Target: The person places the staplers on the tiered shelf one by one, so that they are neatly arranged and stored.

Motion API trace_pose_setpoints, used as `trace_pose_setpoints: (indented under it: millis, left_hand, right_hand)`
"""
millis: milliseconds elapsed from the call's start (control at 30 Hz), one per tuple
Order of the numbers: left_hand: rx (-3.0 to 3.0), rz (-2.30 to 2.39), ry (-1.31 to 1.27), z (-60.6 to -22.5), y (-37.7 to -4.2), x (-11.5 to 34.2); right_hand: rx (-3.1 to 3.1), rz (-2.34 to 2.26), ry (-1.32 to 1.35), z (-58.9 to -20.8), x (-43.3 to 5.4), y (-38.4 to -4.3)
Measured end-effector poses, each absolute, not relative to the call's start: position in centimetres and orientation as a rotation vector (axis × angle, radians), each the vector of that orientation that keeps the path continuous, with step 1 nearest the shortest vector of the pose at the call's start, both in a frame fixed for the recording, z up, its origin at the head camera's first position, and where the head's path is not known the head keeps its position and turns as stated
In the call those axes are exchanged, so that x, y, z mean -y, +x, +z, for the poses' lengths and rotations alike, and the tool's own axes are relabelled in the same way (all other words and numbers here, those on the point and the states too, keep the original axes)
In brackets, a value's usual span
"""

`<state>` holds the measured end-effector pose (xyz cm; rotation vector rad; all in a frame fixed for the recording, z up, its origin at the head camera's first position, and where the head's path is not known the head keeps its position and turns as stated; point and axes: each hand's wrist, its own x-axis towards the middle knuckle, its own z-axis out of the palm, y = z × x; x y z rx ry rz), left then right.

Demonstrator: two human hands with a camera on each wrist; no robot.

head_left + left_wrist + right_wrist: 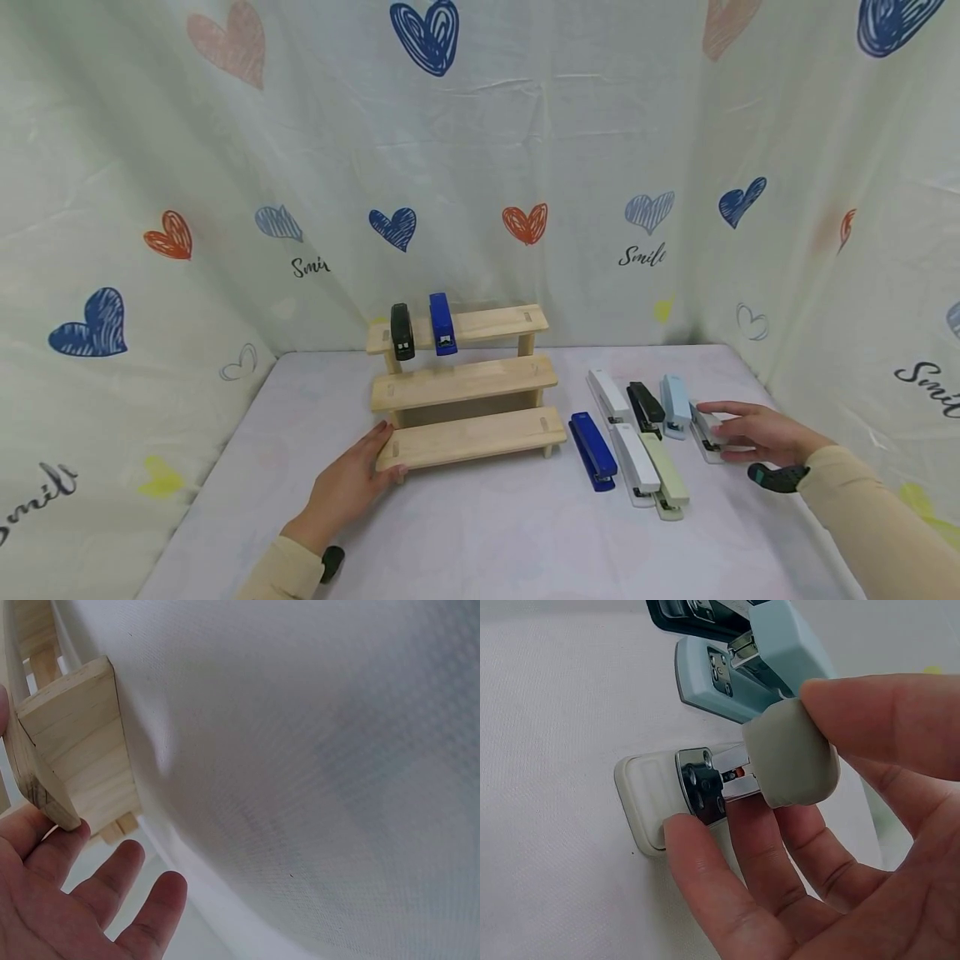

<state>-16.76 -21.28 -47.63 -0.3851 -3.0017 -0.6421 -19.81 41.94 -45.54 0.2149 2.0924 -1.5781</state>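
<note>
A three-tier wooden rack [465, 437] stands on the table. My left hand [348, 483] grips the left end of its lowest board [45, 780], thumb and fingers on either side of the wood. On the top tier sit a black stapler [402, 332] and a blue stapler [442, 323]. Far right, my right hand [768, 433] holds a grey-white stapler [791, 754] that lies on the table. In the right wrist view the thumb is on its upper arm and the fingers are along its side and base. A light blue stapler [787, 645] lies right beside it.
Left of the held stapler lie more staplers: a dark one [647, 408], two white ones [609, 396], a pale green one [666, 471] and a blue one [592, 450]. A curtain [472, 150] printed with hearts hangs behind the white-covered table [480, 542].
</note>
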Motion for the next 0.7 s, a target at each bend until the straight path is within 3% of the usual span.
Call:
trace_pose_setpoints:
  millis: [700]
  left_hand:
    - [2.982, -0.642, -0.392, -47.69, -16.74, 21.23]
  right_hand:
    - [-2.072, -1.6, 0.248, -45.47, -41.81, -19.59]
